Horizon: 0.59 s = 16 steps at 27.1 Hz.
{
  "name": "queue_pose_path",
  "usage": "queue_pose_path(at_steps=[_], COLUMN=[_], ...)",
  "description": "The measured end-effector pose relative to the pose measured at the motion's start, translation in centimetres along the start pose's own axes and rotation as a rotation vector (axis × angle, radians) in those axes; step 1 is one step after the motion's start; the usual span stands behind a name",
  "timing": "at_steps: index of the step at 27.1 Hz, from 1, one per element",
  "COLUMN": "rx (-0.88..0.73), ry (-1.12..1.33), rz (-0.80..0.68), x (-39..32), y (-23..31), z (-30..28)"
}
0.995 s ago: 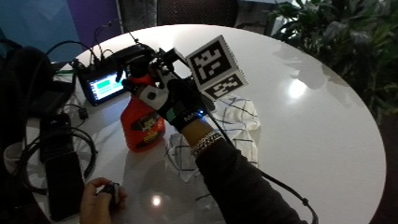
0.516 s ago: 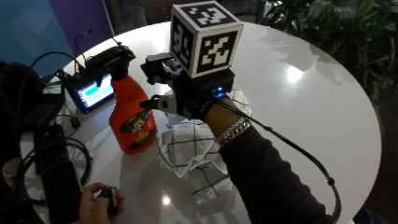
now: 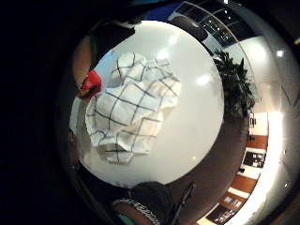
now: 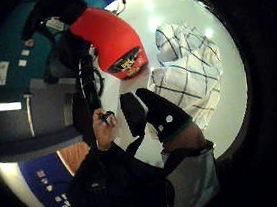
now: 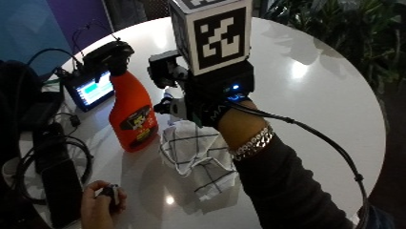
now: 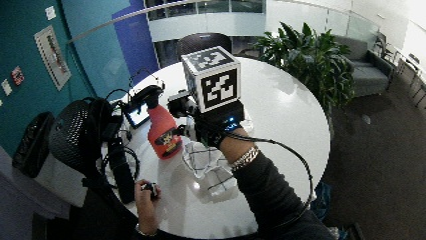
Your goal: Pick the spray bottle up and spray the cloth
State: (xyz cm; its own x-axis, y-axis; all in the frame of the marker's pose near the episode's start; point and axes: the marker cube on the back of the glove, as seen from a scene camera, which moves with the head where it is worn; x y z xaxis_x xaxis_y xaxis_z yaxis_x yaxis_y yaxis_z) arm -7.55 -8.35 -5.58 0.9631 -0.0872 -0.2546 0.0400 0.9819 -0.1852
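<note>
An orange spray bottle with a black trigger head stands upright on the round white table, near the table's left edge and just in front of a small monitor with a lit screen. Just beside the bottle's base lies a crumpled white cloth with a dark check pattern, close to the near edge of the table. The gloved right hand hovers above the far end of the cloth, beside the bottle and apart from it. In the thumb-side palm view, two black-gloved fingers reach out straight over the table between bottle and cloth, gripping nothing. The little-finger-side palm view looks down on the cloth spread below the palm, with the bottle's red body at its edge. The person's bare left hand rests at the near left edge of the table, holding a small dark object. Black cables lie coiled along the left edge.
</note>
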Motion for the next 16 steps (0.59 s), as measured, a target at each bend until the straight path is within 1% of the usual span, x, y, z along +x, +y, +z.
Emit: queue_pose_path(at_steps=[6,13,16], rx=[-0.024,-0.091,-0.096], ry=[-0.005,-0.015,-0.009], rz=[0.038,0.032,0.039], x=[0.5,0.4,0.4], y=[0.6,0.2,0.2], z=[-0.5,0.6,0.8])
